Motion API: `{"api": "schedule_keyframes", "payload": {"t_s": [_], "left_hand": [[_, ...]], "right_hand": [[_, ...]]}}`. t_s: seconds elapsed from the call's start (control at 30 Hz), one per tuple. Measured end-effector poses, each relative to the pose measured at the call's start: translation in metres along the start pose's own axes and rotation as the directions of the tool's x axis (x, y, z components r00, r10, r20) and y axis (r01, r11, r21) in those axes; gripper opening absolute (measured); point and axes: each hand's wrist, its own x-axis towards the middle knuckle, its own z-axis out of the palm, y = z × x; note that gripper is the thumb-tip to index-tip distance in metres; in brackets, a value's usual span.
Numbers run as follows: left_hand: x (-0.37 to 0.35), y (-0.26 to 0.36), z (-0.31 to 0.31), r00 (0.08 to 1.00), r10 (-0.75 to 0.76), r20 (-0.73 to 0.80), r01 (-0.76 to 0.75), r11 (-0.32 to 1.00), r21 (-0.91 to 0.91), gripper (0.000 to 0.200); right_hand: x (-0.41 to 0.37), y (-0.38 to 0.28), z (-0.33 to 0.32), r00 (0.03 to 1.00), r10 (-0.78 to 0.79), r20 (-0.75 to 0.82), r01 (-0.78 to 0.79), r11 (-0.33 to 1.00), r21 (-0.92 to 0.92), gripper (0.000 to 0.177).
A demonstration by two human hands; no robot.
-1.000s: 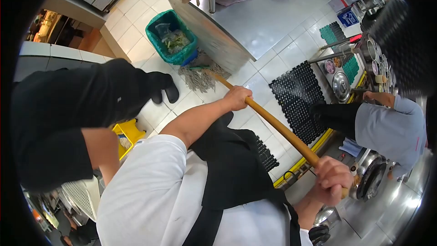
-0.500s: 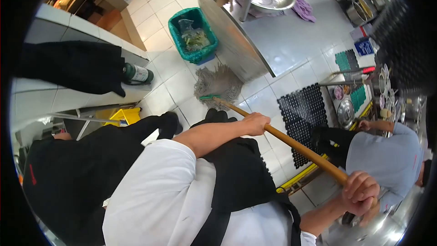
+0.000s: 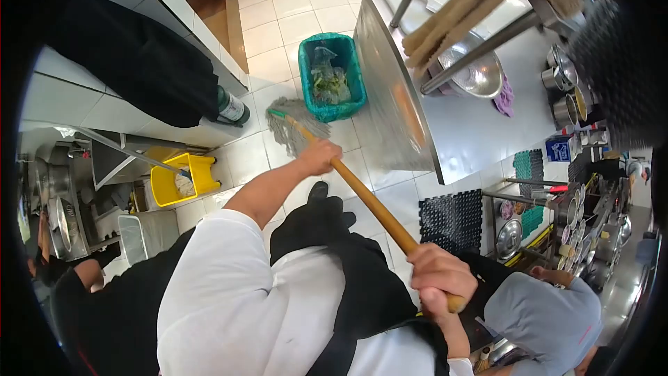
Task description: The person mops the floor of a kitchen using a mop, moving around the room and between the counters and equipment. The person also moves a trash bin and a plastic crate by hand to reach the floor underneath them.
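Note:
Both hands are closed on the wooden handle of a mop. My left hand grips the lower part of the handle, nearer the mop head. My right hand wraps around its upper end, close to my body. The grey string mop head, with a green clamp, lies spread on the white tiled floor. It is beside the base of a bin lined with a green bag, which holds plastic and vegetable scraps.
A steel table with a metal bowl stands right of the bin. A yellow mop bucket is on the left. One person in grey bends at the right; another in black is at lower left. A black rubber mat covers some floor.
The mop head has moved left along the floor, from by the table's side to the bin's left front. Both hands moved with the handle. The view shifted, and the yellow bucket shows more.

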Motion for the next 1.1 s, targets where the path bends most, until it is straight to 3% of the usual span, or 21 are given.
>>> {"api": "schedule_keyframes", "payload": {"t_s": [0.07,0.13,0.2,0.27,0.37,0.4,0.57,0.63,0.7,0.87,0.93,1.1], "left_hand": [[0.008,-0.032,-0.019,0.999,-0.049,0.001,0.049,0.997,0.055,0.013],[0.017,-0.071,-0.023,0.96,-0.209,-0.187,0.23,0.968,0.097,0.014],[0.024,-0.118,-0.031,0.887,-0.284,-0.364,0.342,0.934,0.104,0.018],[0.033,-0.147,-0.053,0.84,-0.435,-0.323,0.5,0.853,0.152,0.025],[0.032,-0.133,-0.083,0.844,-0.438,-0.31,0.504,0.846,0.176,0.035],[0.031,-0.132,-0.089,0.85,-0.476,-0.226,0.517,0.835,0.188,0.04],[0.007,-0.149,-0.067,0.938,-0.255,-0.234,0.299,0.938,0.176,0.036],[0.006,-0.148,-0.059,0.974,-0.146,-0.175,0.166,0.98,0.108,0.031],[0.011,-0.144,-0.048,0.986,-0.164,-0.007,0.163,0.975,0.154,0.029],[0.008,-0.073,-0.023,0.96,-0.203,0.191,0.18,0.975,0.129,0.011],[0.001,-0.045,0.002,0.981,-0.069,0.18,0.059,0.996,0.063,0.007],[-0.014,0.069,0.063,0.989,-0.015,0.149,0.038,0.988,-0.151,0.002]], "right_hand": [[0.018,0.026,0.021,1.0,-0.001,0.014,0.001,1.0,-0.017,0.011],[0.039,0.059,0.039,0.997,-0.07,0.035,0.073,0.994,-0.087,0.006],[0.055,0.094,0.056,0.997,-0.003,0.075,0.012,0.992,-0.125,0.004],[0.073,0.131,0.072,0.99,0.037,0.136,0.001,0.964,-0.267,0.007],[0.07,0.183,0.095,0.974,0.192,0.118,-0.167,0.966,-0.196,0.009],[0.067,0.191,0.103,0.97,0.218,0.103,-0.199,0.965,-0.171,0.009],[0.042,0.18,0.102,0.953,0.295,0.074,-0.289,0.954,-0.08,0.006],[0.029,0.162,0.086,0.952,0.305,0.015,-0.302,0.948,-0.104,0.006],[0.021,0.131,0.068,0.952,0.299,0.063,-0.298,0.954,-0.03,0.006],[-0.019,0.059,0.02,0.936,0.341,-0.085,-0.341,0.94,0.006,0.014],[-0.04,0.029,0.0,0.946,0.3,-0.122,-0.302,0.953,0.004,0.011],[-0.082,-0.044,-0.045,0.949,0.161,-0.269,-0.161,0.987,0.025,0.029]]}}
